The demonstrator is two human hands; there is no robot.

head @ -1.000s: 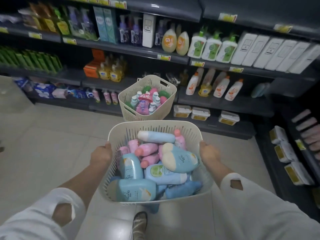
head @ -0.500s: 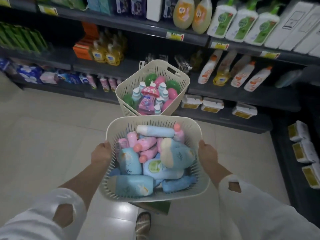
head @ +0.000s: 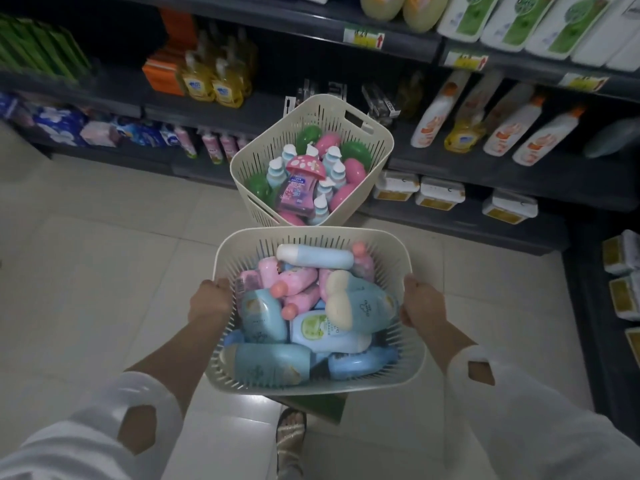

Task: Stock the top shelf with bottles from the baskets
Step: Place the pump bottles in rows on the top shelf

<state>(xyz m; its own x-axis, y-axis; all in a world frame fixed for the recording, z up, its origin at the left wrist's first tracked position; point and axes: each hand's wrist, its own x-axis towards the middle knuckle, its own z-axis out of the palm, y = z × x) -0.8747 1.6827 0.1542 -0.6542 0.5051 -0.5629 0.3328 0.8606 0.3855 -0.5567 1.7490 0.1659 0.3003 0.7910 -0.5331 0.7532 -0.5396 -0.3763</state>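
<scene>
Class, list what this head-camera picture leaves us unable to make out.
1. The top shelf: head view, the upper edge cuts off the white-and-green bottles and everything above.
2. Fingertips of the left hand and right hand: hidden by the hands' backs and the held basket.
3. Its lowest bottles: buried under others.
4. Print on the price tag: too small, blurred.

The near basket [head: 311, 231] is cream plastic, slotted and matt. The bottles [head: 270, 363] inside it are smooth plastic with a soft shine. Under it the floor tiles [head: 86, 271] look glossy. Beyond it the shelves [head: 467, 224] look dark and matt. Beside it the sleeves [head: 536, 427] are white cloth.
</scene>
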